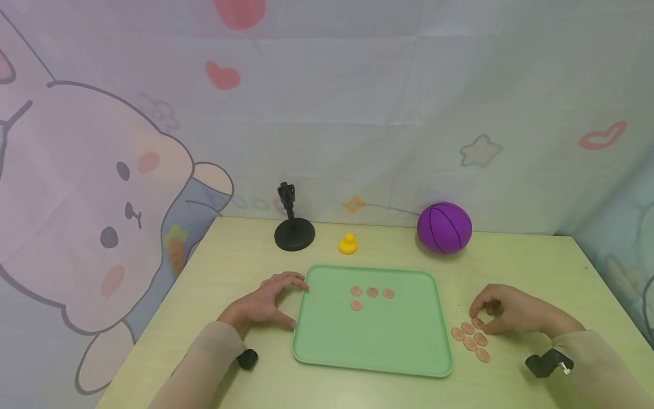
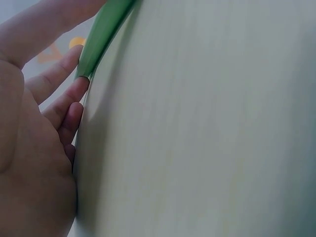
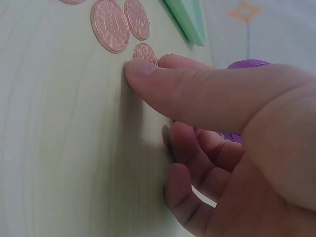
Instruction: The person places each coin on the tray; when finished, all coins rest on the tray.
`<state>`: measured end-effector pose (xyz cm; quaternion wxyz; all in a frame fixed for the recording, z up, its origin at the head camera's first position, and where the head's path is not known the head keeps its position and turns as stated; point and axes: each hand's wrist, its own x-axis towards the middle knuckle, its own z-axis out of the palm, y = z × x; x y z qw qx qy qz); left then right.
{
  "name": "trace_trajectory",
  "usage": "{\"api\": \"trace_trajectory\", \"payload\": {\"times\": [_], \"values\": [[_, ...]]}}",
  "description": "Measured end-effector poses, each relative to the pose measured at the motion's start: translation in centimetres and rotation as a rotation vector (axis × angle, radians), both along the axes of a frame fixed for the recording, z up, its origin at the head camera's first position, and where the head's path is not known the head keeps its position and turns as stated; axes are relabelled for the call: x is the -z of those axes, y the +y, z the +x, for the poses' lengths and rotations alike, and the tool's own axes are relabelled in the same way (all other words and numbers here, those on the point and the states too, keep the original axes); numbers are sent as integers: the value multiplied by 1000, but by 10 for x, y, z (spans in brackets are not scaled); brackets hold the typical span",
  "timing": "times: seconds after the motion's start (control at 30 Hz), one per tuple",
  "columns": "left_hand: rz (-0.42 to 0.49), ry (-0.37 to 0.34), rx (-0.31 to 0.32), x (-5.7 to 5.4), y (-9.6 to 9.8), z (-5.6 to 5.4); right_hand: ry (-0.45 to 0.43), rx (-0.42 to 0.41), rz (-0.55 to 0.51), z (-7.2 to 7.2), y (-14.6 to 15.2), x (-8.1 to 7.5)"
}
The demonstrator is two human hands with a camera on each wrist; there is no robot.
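- Table (image 1: 531, 267), pale yellow-green wood grain, fills the lower frame nearest the camera.
- Green tray (image 1: 409, 346), centre foreground; four copper coins (image 1: 372, 292) lie in its upper half.
- Purple ball (image 1: 444, 227), upper right of the table, at its back edge.
- Black stand (image 1: 294, 233), upper centre-left.
- Left hand (image 1: 265, 301), lower left; fingers spread and lightly bent, fingertips (image 2: 79, 89) touching the tray's left rim.
- Right hand (image 1: 511, 309), lower right; fingers curled, thumb tip pressed on one coin of the loose coins (image 1: 471, 336) lying on the table just right of the tray.
- Yellow duck (image 1: 348, 243), small, behind the tray.
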<state>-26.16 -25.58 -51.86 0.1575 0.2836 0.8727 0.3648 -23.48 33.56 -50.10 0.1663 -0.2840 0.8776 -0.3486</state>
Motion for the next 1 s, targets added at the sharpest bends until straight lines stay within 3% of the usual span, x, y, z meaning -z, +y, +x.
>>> {"api": "trace_trajectory", "payload": {"times": [1.0], "values": [[6,6,0,1,0,0,69,-4,44,2,-7,1]]}}
